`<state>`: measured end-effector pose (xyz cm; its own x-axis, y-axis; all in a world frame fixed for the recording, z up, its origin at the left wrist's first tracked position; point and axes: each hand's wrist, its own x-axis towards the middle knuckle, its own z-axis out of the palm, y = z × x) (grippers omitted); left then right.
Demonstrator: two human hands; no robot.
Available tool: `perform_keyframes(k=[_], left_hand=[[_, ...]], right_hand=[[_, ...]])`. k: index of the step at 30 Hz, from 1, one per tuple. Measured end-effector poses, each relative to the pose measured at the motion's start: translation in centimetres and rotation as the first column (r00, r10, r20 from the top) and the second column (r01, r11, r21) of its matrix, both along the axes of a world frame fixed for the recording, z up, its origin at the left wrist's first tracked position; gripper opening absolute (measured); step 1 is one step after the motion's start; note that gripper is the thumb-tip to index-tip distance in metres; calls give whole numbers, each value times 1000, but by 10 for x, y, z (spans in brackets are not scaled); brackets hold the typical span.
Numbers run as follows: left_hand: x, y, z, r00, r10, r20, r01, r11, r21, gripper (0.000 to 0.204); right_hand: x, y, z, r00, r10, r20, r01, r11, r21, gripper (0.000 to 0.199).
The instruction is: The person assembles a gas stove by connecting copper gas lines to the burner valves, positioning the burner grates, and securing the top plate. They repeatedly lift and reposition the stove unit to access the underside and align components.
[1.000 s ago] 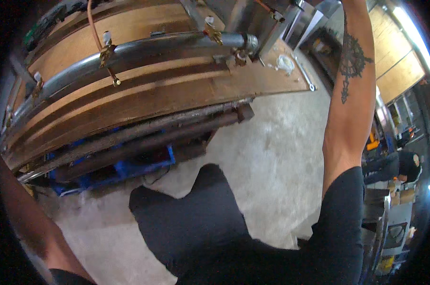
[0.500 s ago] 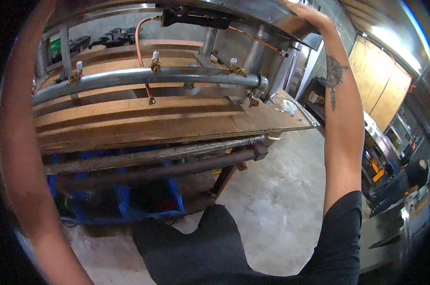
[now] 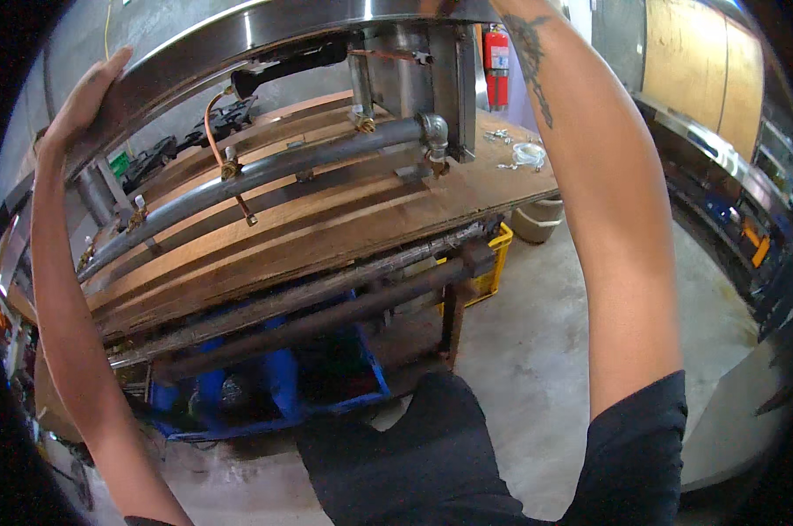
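A long stainless-steel front panel [image 3: 326, 16] spans the top of the view, part of a metal burner frame. My left hand [image 3: 85, 101] grips this panel near its left end, with the fingers against its edge. My right forearm, tattooed, reaches up to the panel's right end; the hand itself is cut off by the upper edge. Below the panel runs a grey metal gas pipe [image 3: 326, 153] fitted with brass valves [image 3: 230, 167]. A bent copper tube [image 3: 211, 131] joins one valve to a black fitting [image 3: 291, 68]. The frame stands on a wooden tabletop [image 3: 344, 223].
Under the table sit blue bins [image 3: 283, 386] and a yellow crate [image 3: 500, 267]. A beige bucket [image 3: 537, 219] stands beyond the table's right corner, near a coil of clear tubing [image 3: 528, 156]. A red fire extinguisher [image 3: 496, 70] is at the back wall. Another steel unit [image 3: 712, 149] stands right.
My view has turned, so the frame and table now slant up to the right. My left hand has come into view on the panel; my right hand has passed out over the top.
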<state>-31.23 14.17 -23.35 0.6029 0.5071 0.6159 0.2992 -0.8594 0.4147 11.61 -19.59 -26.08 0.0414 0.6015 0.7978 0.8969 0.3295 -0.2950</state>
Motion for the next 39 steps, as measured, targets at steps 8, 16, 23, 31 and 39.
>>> perform_keyframes(k=[8,16,23,31,39], left_hand=[[-13,12,16,998,-40,-56,35,996,-86,56],[-24,19,25,997,40,-65,-37,998,47,51],[-25,24,29,994,-43,-105,38,998,-42,51],[-29,33,32,996,-20,-89,22,999,27,57],[-15,5,15,999,16,-42,-19,998,-61,60]], right_hand=[[-6,0,-19,992,75,99,-96,969,229,26],[-21,-13,-22,997,66,46,-74,981,181,25],[-22,-14,-23,997,70,27,-73,987,141,24],[-23,-16,-20,997,76,1,-75,993,90,22],[-20,-11,-18,974,220,-59,-220,975,-9,20]])
